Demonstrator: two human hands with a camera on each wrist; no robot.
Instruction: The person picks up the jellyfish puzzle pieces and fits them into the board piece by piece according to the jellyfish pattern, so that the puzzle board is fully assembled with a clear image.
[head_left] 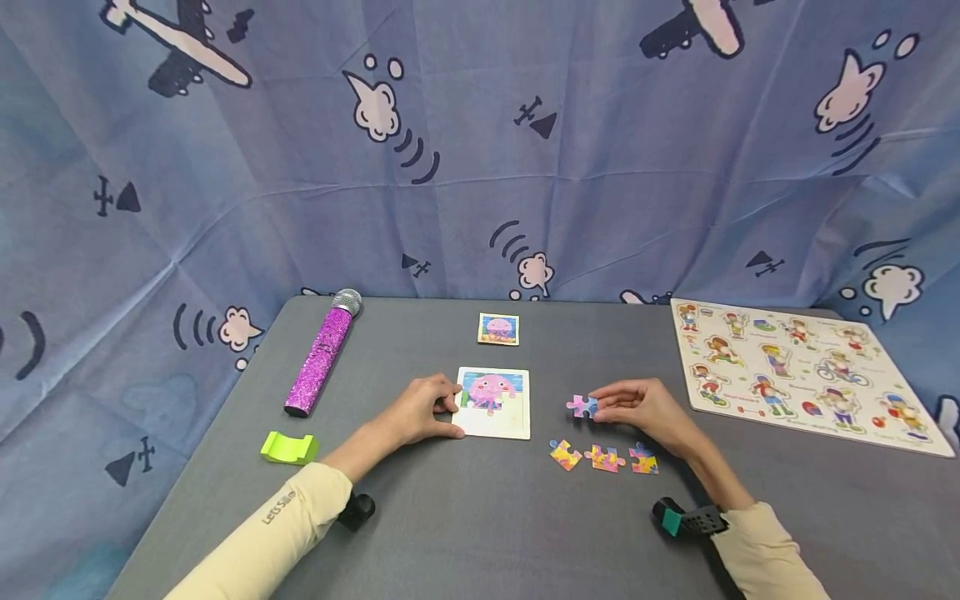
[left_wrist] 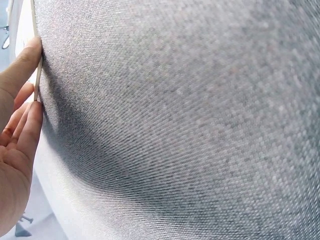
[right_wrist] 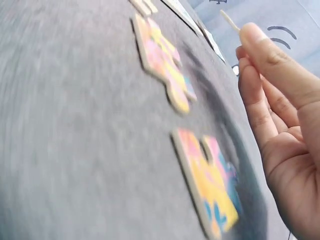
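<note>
In the head view a white puzzle board (head_left: 491, 426) lies on the table, partly filled with a pink octopus picture. My left hand (head_left: 422, 408) holds it at its left edge, thumb by the near corner and curled fingers farther up. The left wrist view shows thumb and fingertips on the thin rim (left_wrist: 38, 80). Over to the right, my right hand (head_left: 651, 410) pinches a pink and blue puzzle piece (head_left: 581, 406) above the table. Below that hand lie three loose pieces: one on the left (head_left: 566, 455), one in the middle (head_left: 604, 459), one on the right (head_left: 643, 459).
A small octopus picture card (head_left: 498, 329) lies behind the board. At the left are a glittery purple microphone (head_left: 322, 354) and a bright green curved block (head_left: 289, 448). A large board with sports figures (head_left: 810, 375) occupies the right side. A patterned blue curtain (head_left: 465, 150) hangs behind the table.
</note>
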